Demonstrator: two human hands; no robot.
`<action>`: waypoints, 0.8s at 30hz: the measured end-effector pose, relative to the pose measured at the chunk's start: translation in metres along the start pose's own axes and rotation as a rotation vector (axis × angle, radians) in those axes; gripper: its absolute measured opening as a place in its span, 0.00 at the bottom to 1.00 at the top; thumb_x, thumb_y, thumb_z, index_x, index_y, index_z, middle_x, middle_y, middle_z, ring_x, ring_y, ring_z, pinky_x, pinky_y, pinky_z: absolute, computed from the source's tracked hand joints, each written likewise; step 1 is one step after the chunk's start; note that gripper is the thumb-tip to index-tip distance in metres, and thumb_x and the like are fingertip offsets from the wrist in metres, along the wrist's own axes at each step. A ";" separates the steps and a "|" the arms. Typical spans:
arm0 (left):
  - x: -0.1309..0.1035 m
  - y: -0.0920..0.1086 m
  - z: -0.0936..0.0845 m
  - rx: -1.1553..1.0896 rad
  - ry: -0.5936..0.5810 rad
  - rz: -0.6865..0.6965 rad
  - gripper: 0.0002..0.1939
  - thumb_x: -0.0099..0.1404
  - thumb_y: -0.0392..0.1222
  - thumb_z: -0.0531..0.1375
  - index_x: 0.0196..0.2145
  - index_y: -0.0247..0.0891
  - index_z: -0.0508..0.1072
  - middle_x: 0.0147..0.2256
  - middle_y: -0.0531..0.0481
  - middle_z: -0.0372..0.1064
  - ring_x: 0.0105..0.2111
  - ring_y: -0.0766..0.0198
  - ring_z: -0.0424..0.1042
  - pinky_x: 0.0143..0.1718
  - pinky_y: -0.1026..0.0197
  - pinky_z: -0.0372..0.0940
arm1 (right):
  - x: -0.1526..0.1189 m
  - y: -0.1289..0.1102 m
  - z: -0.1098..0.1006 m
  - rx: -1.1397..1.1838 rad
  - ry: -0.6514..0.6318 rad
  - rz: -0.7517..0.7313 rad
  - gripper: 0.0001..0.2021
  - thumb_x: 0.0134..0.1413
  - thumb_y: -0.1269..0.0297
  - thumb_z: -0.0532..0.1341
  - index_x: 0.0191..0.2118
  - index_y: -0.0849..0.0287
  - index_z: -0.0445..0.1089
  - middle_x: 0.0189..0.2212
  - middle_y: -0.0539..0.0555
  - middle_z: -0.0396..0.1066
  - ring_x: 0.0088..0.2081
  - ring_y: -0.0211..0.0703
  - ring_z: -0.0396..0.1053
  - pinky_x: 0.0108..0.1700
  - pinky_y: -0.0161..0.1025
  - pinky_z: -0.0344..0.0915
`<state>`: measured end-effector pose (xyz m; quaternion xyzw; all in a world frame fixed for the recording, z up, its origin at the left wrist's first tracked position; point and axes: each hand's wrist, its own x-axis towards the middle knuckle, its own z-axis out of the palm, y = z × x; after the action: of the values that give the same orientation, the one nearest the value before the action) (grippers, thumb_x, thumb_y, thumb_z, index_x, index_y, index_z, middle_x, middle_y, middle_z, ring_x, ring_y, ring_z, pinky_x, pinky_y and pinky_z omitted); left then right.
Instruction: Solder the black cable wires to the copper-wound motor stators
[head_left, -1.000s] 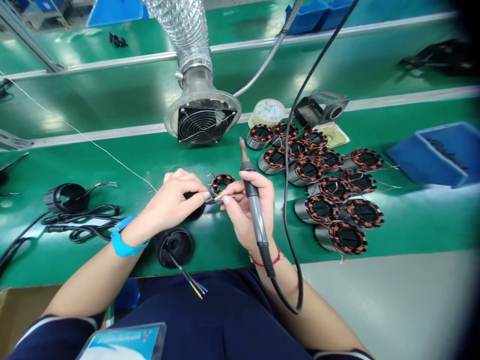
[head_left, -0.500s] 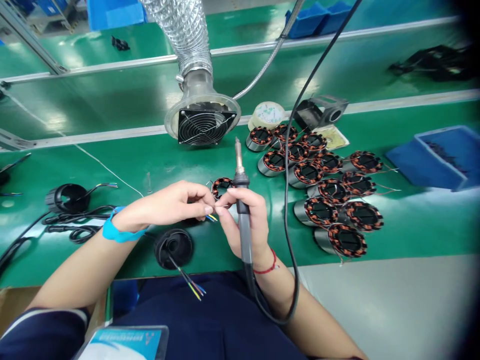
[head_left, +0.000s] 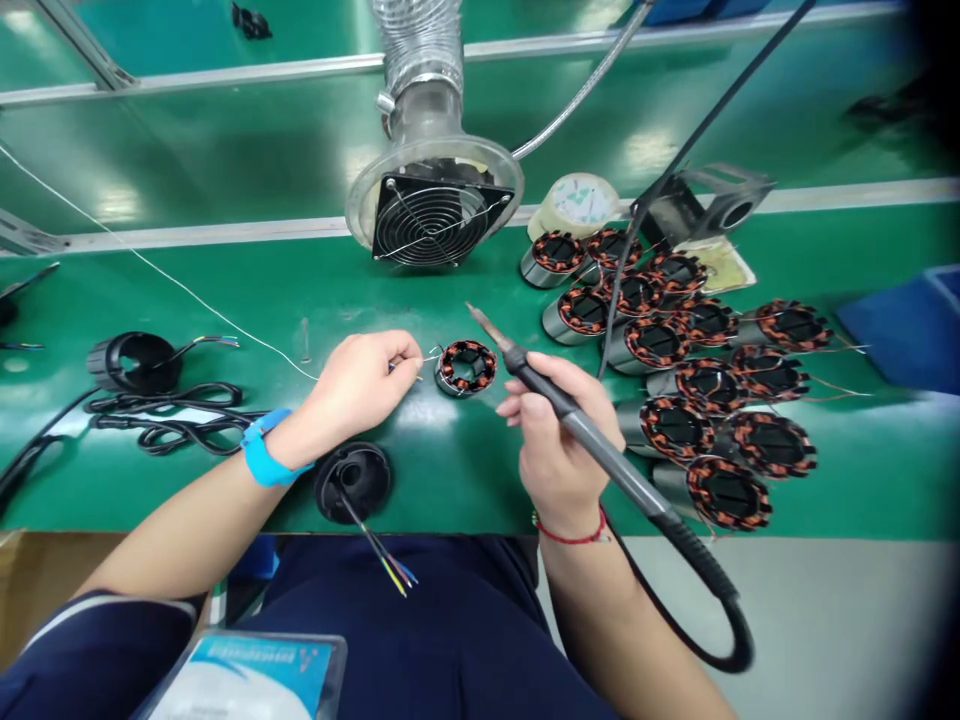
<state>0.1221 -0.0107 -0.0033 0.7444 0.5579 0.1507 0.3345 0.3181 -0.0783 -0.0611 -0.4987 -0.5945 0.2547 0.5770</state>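
Note:
My right hand [head_left: 566, 430] is closed around a soldering iron [head_left: 600, 450], its bare tip pointing up and left toward the fan. The fingers of my left hand [head_left: 367, 375] are pinched on thin wires, whose ends poke out past the fingertips; the rest of them is hidden. Just right of that hand stands a small stator [head_left: 466, 368] with copper windings, and its leads reach toward my fingers. A thin pale wire [head_left: 217, 303] runs from the upper left down to my left hand. Below lies a round black housing [head_left: 352, 483] with coloured wire ends hanging over the table edge.
Several wound stators [head_left: 709, 385] crowd the right side, by a tape roll [head_left: 576, 205] and an iron holder [head_left: 705, 205]. A fume extractor fan [head_left: 435, 222] hangs ahead. Another black housing [head_left: 135, 362] and coiled cables [head_left: 187, 415] lie left. A blue bin [head_left: 904, 325] stands far right.
My right hand has moved right, away from my left fingers, and the soldering iron has tilted from upright to leaning left. The stator now shows fully. The view has shifted a little.

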 end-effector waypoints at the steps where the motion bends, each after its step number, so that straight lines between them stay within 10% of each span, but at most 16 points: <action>1: -0.001 0.002 0.003 0.046 0.018 0.006 0.08 0.63 0.37 0.55 0.27 0.37 0.71 0.20 0.56 0.66 0.21 0.68 0.59 0.31 0.61 0.54 | -0.003 0.002 0.000 0.027 0.044 -0.013 0.14 0.63 0.62 0.59 0.53 0.46 0.68 0.38 0.53 0.74 0.32 0.44 0.74 0.36 0.47 0.75; 24: -0.001 0.010 0.014 0.180 0.116 0.014 0.07 0.60 0.33 0.52 0.25 0.39 0.64 0.15 0.59 0.55 0.18 0.68 0.53 0.29 0.60 0.51 | -0.009 0.006 0.006 0.102 0.156 -0.023 0.08 0.59 0.66 0.63 0.44 0.55 0.74 0.30 0.48 0.74 0.22 0.34 0.74 0.20 0.30 0.71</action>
<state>0.1379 -0.0175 -0.0064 0.7652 0.5825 0.1452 0.2324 0.3127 -0.0825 -0.0718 -0.4802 -0.5399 0.2383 0.6490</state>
